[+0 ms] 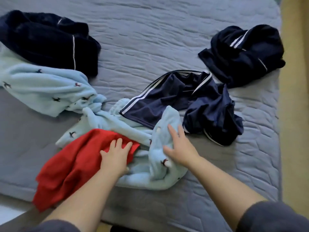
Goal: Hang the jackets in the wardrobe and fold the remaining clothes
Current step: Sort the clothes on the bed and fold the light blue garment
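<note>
No readable text, label, brand or number appears on any of the clothes [192, 97] or on the bed [150, 39].

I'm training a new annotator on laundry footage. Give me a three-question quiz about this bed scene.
1. True or false: the left hand lies flat on the red garment.
2. Which garment lies under the right hand? A) light blue fleece B) black towel C) yellow shirt
3. Fill in: the stripes on the navy garment in the middle are ____.
Key: 1 true; 2 A; 3 white.
</note>
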`<state>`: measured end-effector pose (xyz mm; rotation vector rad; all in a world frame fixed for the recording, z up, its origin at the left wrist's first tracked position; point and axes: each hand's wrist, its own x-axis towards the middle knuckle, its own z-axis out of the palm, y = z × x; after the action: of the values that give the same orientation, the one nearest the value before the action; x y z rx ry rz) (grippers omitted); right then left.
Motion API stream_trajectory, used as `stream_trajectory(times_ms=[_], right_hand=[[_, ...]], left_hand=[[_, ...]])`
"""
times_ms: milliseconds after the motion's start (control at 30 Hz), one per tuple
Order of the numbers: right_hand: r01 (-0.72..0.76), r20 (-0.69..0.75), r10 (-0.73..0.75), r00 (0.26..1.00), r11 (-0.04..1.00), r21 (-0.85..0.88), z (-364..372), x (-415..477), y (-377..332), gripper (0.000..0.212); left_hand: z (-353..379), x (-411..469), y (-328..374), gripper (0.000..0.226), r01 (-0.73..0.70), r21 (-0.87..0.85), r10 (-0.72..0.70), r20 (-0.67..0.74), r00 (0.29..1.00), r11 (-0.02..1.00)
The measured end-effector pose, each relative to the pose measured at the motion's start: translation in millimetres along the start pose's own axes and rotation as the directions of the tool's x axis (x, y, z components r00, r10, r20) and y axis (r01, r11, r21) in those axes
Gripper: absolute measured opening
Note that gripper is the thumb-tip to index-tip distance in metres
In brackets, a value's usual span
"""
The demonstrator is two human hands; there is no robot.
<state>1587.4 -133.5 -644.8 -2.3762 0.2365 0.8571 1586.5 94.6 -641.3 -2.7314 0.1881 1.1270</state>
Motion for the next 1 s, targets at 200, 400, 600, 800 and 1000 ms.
stream_trajectory(times_ms=[200,400,600,800,1000], right_hand=[[0.049,0.11,-0.014,0.994,0.945,-0.323,42,13,-37,0.078],[0.02,0.088,0.026,0.996,0.871,-0.49,37,9,-85,0.039],[0.185,0.291,-0.088,0.953,0.928,-0.325,54,4,-135,0.036],[-0.023,0.593,0.068,0.803,0.996,-0.084,58,6,-171,0.025],[-0.313,-0.304,0.277,0.911,0.947,-0.075,70,34,-154,0.047]], left_hand=[[14,7,-41,0.035,-0.174,0.314,0.194,-0.03,0.981,0.933],[-42,-3,-161,0.028,-0.056,0.444,0.054,0.017,0.998,0.894],[-103,-1,-292,0.031,0.429,0.378,-0.359,-0.242,0.901,0.82],[-69,-10,-281,0.048,0.117,0.452,-0.021,-0.211,0.977,0.884],[7,3,-244,0.054,-0.245,0.527,0.163,0.198,0.966,0.813]])
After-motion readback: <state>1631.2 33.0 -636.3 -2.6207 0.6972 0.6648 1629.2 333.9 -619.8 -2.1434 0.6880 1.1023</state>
